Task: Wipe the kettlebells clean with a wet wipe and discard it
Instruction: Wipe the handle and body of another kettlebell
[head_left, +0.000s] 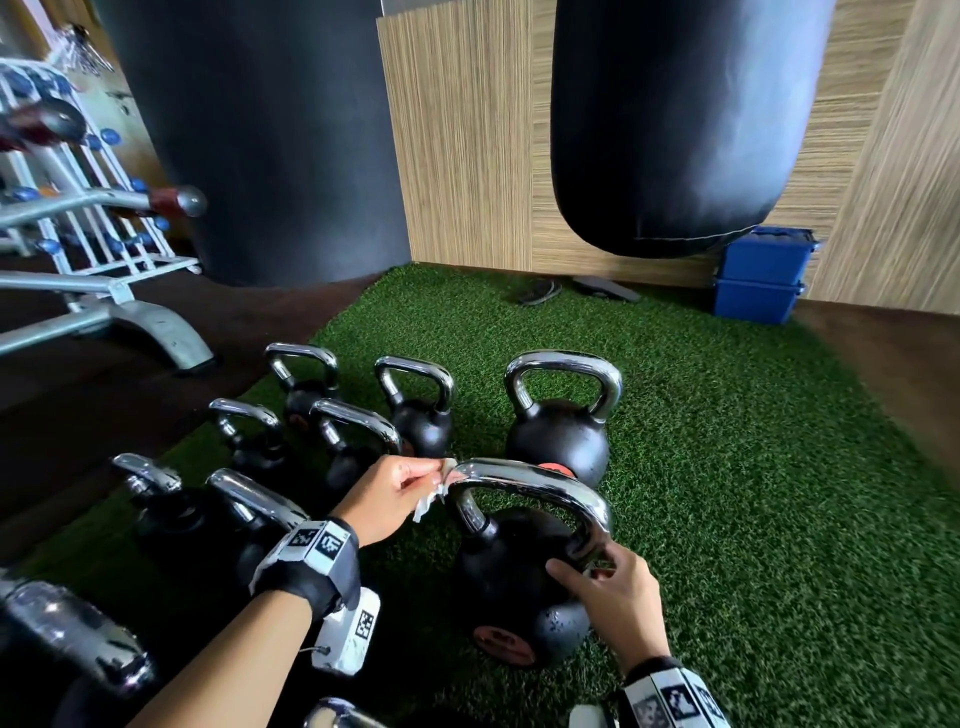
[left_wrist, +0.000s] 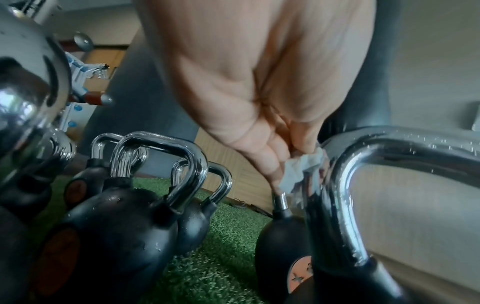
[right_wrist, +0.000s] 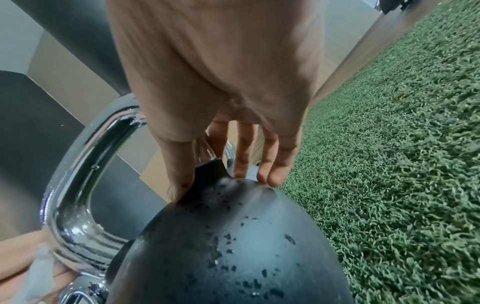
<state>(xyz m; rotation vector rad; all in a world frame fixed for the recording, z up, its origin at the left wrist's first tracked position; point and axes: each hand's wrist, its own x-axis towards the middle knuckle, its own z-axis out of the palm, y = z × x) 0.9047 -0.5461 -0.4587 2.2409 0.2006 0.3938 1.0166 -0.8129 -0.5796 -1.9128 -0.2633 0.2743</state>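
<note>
Left grip (head_left: 387, 499) pinched wet wipe (head_left: 430, 500) against kettlebell handle (head_left: 530, 484); right grip (head_left: 615, 603), spread, steadied it; sweeping the arch seemed next.

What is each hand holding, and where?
Left hand pinches the wet wipe by its top, against the kettlebell handle. Right hand grips nothing: straight fingers and thumb straddle the handle's base, bracing it.

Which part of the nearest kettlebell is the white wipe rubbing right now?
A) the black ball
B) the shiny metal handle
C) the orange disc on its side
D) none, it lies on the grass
B: the left hand pinches the wet wipe against the corner of the chrome handle of the kettlebell, while the right hand rests on it at the handle's other end.
</note>
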